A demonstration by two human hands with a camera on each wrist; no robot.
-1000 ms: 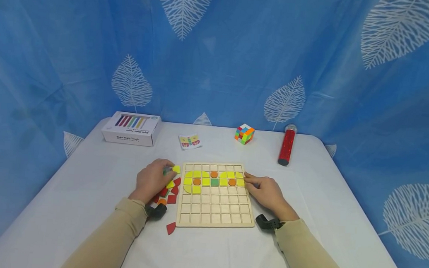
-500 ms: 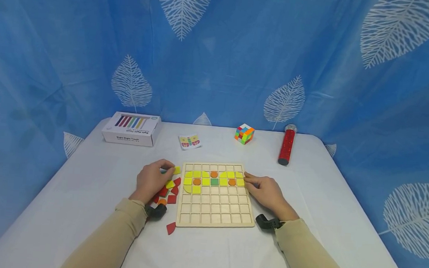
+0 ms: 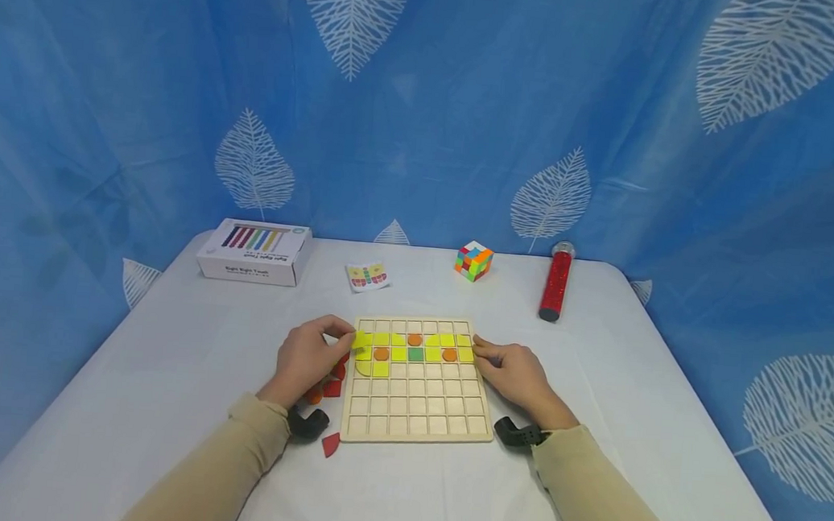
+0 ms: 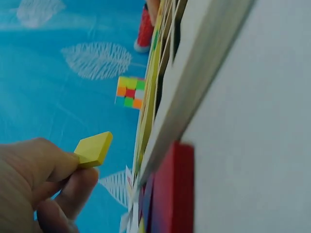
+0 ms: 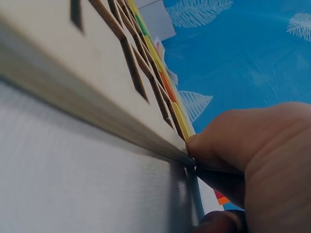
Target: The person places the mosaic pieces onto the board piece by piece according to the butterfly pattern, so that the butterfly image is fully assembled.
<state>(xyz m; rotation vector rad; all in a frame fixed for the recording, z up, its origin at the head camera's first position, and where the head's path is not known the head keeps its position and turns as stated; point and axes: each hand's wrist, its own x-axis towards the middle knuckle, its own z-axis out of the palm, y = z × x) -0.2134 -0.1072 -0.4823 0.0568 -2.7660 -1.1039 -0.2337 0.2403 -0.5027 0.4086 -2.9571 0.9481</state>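
My left hand (image 3: 309, 355) pinches a yellow square tile (image 4: 93, 148) between thumb and finger, above the left edge of the wooden grid board (image 3: 417, 410). Yellow tiles, orange discs (image 3: 415, 339) and a green square (image 3: 415, 354) fill several cells in the board's upper rows. My right hand (image 3: 521, 375) grips the board's right edge, its thumb (image 5: 214, 138) against the rim. Under and beside my left hand lie loose red pieces (image 3: 332, 388) and an orange piece (image 3: 315, 395), partly hidden. One red quarter-round piece (image 3: 331, 445) lies apart, near the board's lower left corner.
Behind the board lies a picture card (image 3: 368, 276) with a coloured pattern. A white box (image 3: 254, 251) stands at the back left. A puzzle cube (image 3: 473, 261) and a red glittery tube (image 3: 556, 285) are at the back right. Blue curtain surrounds the table.
My left hand has picked up the yellow tile from the loose pieces and moved right with it, to the board's left edge. My right hand stays on the board.
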